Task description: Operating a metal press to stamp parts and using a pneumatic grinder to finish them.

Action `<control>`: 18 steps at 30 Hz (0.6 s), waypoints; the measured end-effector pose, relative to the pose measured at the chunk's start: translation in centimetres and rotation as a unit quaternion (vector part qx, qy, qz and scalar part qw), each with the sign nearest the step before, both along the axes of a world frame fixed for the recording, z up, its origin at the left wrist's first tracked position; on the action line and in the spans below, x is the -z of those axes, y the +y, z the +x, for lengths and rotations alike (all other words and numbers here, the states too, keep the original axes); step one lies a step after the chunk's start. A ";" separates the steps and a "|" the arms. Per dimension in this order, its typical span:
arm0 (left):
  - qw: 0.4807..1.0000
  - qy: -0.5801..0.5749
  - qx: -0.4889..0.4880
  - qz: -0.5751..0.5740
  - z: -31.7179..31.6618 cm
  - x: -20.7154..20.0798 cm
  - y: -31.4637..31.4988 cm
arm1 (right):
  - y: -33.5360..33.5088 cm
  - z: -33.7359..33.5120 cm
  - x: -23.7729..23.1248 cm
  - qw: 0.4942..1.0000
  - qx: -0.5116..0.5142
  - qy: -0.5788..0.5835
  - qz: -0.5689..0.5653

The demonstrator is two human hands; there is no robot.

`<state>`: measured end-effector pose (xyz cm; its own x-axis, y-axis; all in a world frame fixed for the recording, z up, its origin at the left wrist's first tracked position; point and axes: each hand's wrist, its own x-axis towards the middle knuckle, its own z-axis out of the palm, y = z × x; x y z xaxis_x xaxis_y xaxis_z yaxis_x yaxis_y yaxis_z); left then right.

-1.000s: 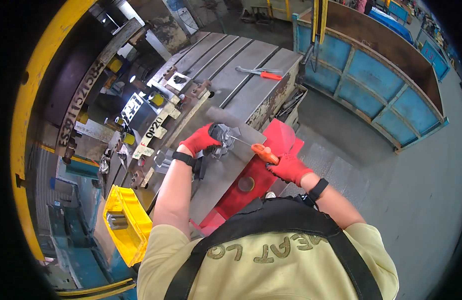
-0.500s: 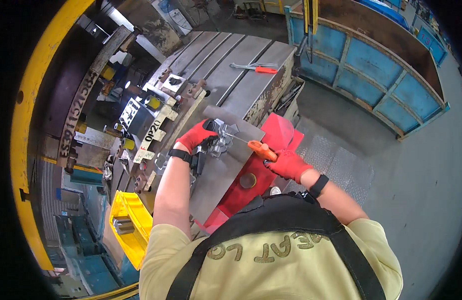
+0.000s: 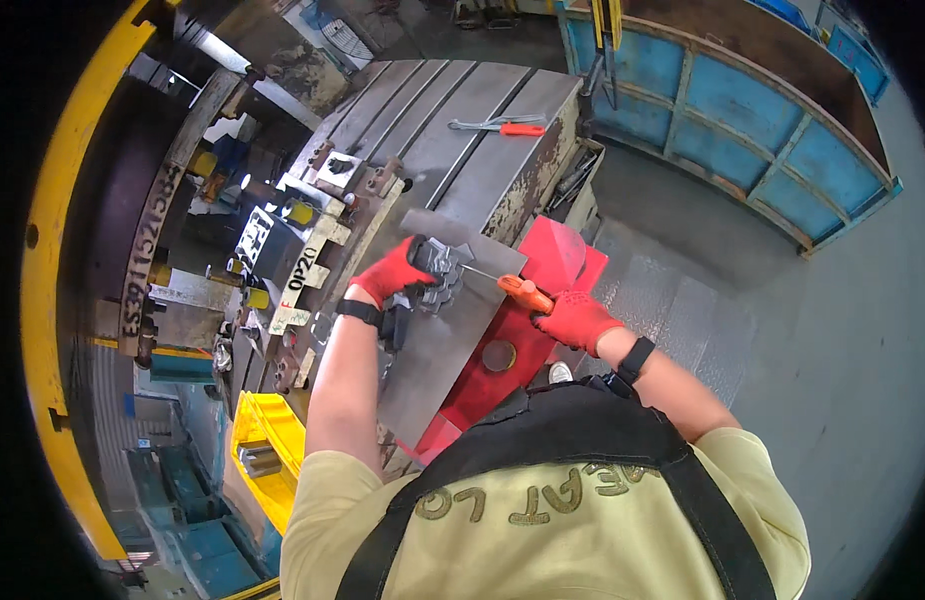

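In its red and black glove, my left hand is closed at the left edge of a cluster of small grey metal parts. Those parts lie on a flat metal plate. My right hand, gloved the same way, is wrapped round the orange handle of a thin-shafted tool. Its slim metal shaft points left to the right side of the cluster; whether the tip touches a part is too small to tell. What my left fingers grip is partly hidden by the glove.
Behind the plate is a slotted machine table with red-handled pliers on it. A die block stands left. Red sheet-metal housing borders the plate's right side. A yellow bin holds metal pieces. A blue container stands far right.
The whole view has shifted slightly. My right hand and the orange-handled tool sit almost as before, the shaft still pointing at the parts. My left hand keeps its place at the cluster.
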<state>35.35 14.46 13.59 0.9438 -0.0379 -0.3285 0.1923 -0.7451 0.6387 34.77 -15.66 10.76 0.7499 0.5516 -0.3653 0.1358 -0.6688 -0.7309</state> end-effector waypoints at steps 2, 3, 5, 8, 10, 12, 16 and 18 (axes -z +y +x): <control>0.991 -0.087 0.037 0.097 -0.8 1.9 0.5 | 0.3 -0.2 -0.2 1.000 -0.004 -0.011 -0.010; 0.988 -0.097 0.026 0.118 -0.9 2.1 0.2 | 0.2 -0.3 -0.1 1.000 -0.002 -0.018 -0.010; 0.980 -0.117 0.004 0.161 -0.8 2.4 -0.4 | 0.1 -0.3 0.2 1.000 0.001 -0.009 0.000; 0.988 -0.109 -0.003 0.111 -1.0 3.1 1.3 | 0.2 -0.5 -0.1 0.999 -0.010 0.040 0.027; 0.998 -0.051 -0.009 0.043 -0.6 1.1 -0.2 | -0.1 -0.2 -1.0 0.996 -0.013 0.086 0.027; 1.000 -0.022 -0.015 0.015 -0.4 0.3 -0.8 | 0.1 0.0 -0.8 0.998 -0.019 0.067 0.004; 0.999 -0.027 -0.022 0.013 -0.7 0.4 0.0 | 0.0 -0.2 -0.8 0.997 -0.023 0.075 0.006; 0.999 -0.022 -0.032 -0.006 -0.9 0.5 0.2 | 0.1 -0.2 -1.4 0.992 -0.002 0.124 0.012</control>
<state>34.50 14.68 13.13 0.9578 0.0190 -0.2870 0.2109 -0.7245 0.6562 34.59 -15.55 12.11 0.6359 0.5650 -0.5257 -0.0476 -0.6511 -0.7575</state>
